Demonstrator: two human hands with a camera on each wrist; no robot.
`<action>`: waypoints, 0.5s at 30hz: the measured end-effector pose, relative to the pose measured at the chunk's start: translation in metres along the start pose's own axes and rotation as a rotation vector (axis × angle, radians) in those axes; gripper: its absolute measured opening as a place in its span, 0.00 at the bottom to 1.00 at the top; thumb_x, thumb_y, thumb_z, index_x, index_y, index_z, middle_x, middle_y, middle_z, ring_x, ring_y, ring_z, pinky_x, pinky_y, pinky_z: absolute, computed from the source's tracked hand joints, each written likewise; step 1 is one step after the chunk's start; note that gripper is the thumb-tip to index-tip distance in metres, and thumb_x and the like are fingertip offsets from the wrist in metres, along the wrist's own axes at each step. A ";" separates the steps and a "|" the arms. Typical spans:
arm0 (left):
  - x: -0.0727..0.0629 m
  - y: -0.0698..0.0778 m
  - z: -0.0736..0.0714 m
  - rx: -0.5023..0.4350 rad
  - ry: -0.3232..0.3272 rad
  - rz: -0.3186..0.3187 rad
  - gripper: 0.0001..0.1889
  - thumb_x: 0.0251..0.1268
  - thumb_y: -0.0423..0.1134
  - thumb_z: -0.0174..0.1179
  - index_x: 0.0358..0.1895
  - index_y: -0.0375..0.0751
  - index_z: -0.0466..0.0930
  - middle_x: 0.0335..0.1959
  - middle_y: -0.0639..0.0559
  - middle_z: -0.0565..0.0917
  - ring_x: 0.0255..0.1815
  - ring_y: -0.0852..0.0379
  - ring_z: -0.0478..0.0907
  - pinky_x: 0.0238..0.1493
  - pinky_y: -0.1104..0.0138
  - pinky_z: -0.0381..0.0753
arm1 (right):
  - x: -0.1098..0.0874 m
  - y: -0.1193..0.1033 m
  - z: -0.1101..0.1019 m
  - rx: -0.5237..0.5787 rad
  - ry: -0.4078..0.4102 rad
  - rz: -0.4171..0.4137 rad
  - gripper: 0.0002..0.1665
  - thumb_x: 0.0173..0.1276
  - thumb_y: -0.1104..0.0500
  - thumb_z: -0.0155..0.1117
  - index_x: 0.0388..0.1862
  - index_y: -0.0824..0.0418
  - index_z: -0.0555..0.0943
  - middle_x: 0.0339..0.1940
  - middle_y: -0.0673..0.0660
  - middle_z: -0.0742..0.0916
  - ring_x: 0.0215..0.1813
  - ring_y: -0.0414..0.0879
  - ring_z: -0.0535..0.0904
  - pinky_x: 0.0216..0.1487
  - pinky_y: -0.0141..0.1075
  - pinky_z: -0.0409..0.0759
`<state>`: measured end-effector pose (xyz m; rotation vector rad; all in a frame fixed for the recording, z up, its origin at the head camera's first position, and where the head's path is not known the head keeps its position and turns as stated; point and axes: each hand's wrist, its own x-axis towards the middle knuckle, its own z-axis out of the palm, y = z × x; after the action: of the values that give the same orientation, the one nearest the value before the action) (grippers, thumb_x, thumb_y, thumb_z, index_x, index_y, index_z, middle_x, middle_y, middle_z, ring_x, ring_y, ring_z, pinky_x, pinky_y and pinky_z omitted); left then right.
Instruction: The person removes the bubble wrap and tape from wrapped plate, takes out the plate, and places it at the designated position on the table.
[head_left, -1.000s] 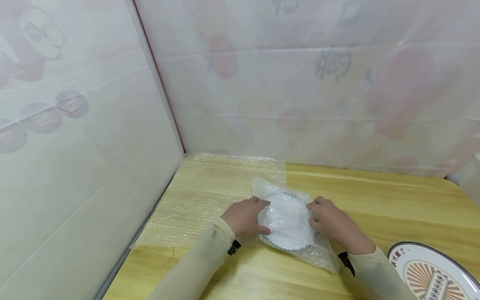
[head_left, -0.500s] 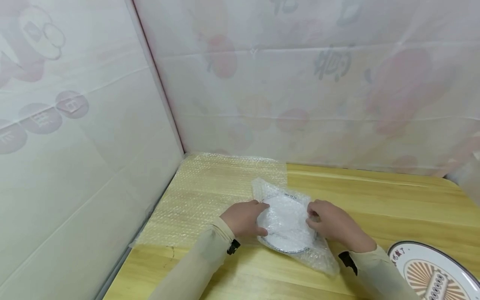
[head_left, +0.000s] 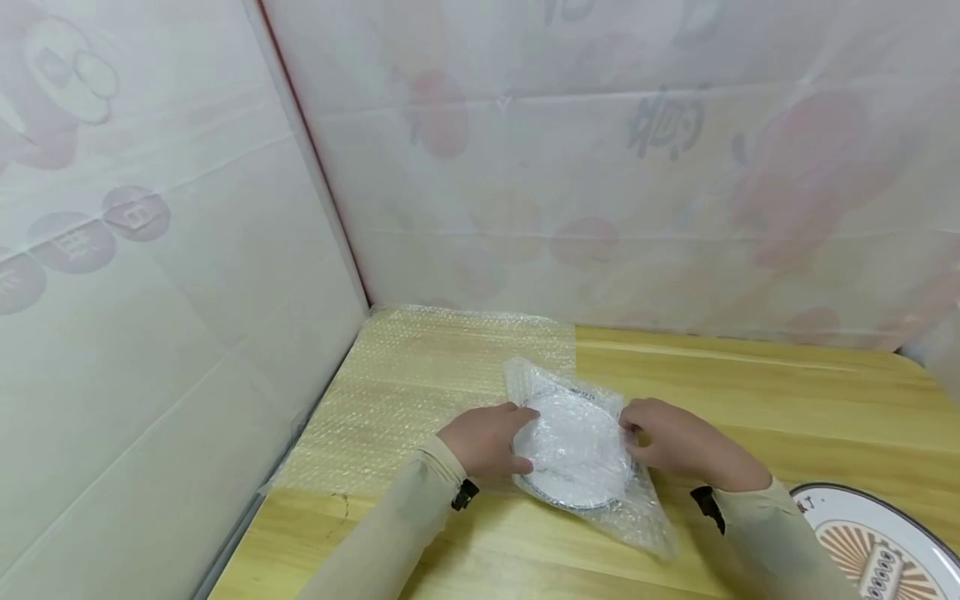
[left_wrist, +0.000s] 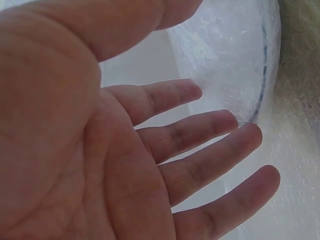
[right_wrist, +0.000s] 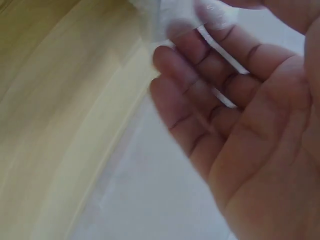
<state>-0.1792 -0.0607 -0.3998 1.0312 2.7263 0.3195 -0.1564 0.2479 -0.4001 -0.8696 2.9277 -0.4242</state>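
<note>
A round white plate (head_left: 573, 450) with a dark rim line lies on the table inside clear bubble wrap (head_left: 637, 525). My left hand (head_left: 483, 440) rests at its left edge, thumb and fingers spread; in the left wrist view the fingers (left_wrist: 215, 162) are fairly straight beside the wrapped rim. At the right edge, my right hand (head_left: 690, 442) pinches the bubble wrap between thumb and curled fingers. The right wrist view has a bit of the film (right_wrist: 217, 14) at those fingertips.
A flat bubble wrap sheet (head_left: 420, 375) covers the left back part of the wooden table (head_left: 787, 392). Another white plate (head_left: 885, 542), printed with an orange sunburst, lies at the front right. Printed white sheeting (head_left: 525, 167) stands behind and to the left.
My right hand has closed from spread fingers to a pinch on the bubble wrap and shifted slightly right. The left hand has stayed nearly still at the plate's left edge.
</note>
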 end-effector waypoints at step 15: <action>-0.001 0.002 -0.002 0.003 -0.002 -0.005 0.40 0.65 0.54 0.69 0.78 0.49 0.66 0.73 0.46 0.75 0.71 0.48 0.74 0.67 0.59 0.77 | 0.001 0.003 0.006 -0.040 0.020 -0.004 0.16 0.71 0.63 0.66 0.29 0.42 0.76 0.30 0.37 0.76 0.30 0.32 0.68 0.33 0.32 0.70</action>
<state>-0.1772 -0.0603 -0.3976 1.0247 2.7283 0.3137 -0.1580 0.2479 -0.4068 -0.8816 2.9627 -0.3775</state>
